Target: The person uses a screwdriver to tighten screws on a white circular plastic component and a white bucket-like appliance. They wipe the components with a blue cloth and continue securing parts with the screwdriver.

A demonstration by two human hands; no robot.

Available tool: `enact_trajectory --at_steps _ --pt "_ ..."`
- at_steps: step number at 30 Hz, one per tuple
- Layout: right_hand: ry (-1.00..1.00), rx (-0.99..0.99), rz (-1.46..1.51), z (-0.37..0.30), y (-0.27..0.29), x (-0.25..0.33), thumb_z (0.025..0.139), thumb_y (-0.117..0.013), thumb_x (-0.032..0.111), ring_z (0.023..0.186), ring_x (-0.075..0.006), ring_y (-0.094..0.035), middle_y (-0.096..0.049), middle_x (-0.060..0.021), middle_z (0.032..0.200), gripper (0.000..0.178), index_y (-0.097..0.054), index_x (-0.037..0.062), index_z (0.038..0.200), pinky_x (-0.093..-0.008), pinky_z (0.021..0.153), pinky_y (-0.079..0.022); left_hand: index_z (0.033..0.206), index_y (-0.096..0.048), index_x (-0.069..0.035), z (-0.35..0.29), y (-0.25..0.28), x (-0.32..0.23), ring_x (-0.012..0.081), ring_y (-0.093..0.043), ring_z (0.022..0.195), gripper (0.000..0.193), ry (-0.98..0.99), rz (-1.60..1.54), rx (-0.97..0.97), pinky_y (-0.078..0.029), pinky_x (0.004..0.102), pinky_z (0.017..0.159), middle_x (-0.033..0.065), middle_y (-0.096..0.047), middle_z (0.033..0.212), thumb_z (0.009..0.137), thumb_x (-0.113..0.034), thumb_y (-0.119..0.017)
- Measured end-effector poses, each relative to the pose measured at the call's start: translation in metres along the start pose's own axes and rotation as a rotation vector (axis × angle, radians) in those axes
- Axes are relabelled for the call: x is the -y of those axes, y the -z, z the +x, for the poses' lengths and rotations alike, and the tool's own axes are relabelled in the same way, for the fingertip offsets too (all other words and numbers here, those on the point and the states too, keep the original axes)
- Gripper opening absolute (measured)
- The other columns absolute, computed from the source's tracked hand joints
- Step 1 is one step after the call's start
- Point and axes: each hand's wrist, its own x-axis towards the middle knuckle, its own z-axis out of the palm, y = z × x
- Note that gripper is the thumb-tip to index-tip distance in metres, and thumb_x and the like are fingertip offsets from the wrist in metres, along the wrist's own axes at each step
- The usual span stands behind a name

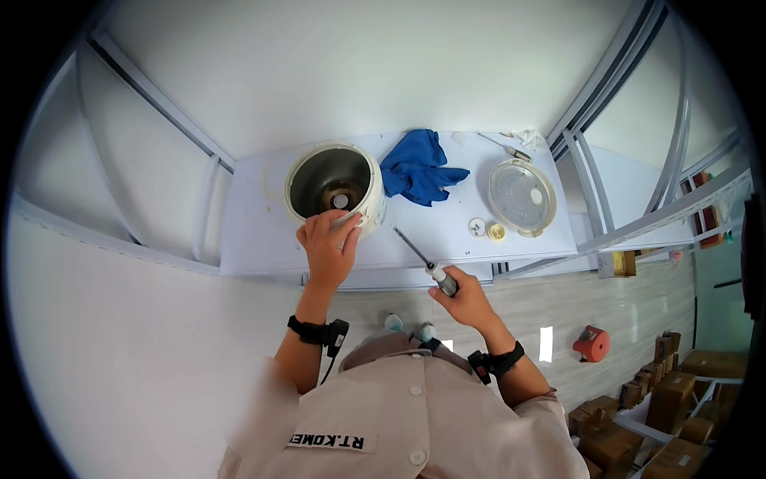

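A rice cooker body (375,209), white outside with a dark metal inside, stands on the left of the white table. Its top is off, and a round pale piece sits at the middle of its stained bottom. My left hand (325,239) grips the near rim, fingers over the edge and thumb on the outside. In my right hand (467,299) is a screwdriver (440,279) with a grey and white handle. Its shaft points up and left, toward the cooker but apart from it. A blue cloth (419,169) lies crumpled right beside the cooker.
A round cooker lid (520,196) lies at the table's right. Near it are a small white dish (477,227), a small yellow round part (496,232) and another screwdriver (517,153). White frame posts (586,180) flank the table. A red stool (592,344) and cardboard boxes (670,401) stand on the floor.
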Motion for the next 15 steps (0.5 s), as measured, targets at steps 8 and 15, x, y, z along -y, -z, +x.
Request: enact_trajectory --at_steps 8,15 --pt "0.024 -0.042 -0.027 -0.01 -0.024 0.004 0.089 -0.083 0.019 0.066 -0.0264 -0.063 -0.066 -0.0123 0.078 0.035 -0.066 0.0032 0.116 -0.0368 0.065 -0.051 0.116 -0.083 -0.022 -0.007 0.005 -0.001 0.0222 -0.056 0.114 0.029 -0.049 0.046 0.062 -0.033 0.0433 0.101 -0.0046 -0.067 0.12 0.087 -0.02 -0.081" --pt "-0.041 -0.149 -0.023 -0.018 -0.04 0.012 0.092 -0.082 0.018 0.067 -0.018 -0.056 -0.062 -0.0073 0.076 0.035 -0.066 0.0024 0.118 -0.0334 0.064 -0.048 0.12 -0.08 -0.02 0.002 -0.002 0.01 0.022 -0.055 0.117 0.033 -0.154 0.012 -0.019 -0.032 0.0438 0.102 -0.0027 -0.067 0.124 0.088 -0.019 -0.08"
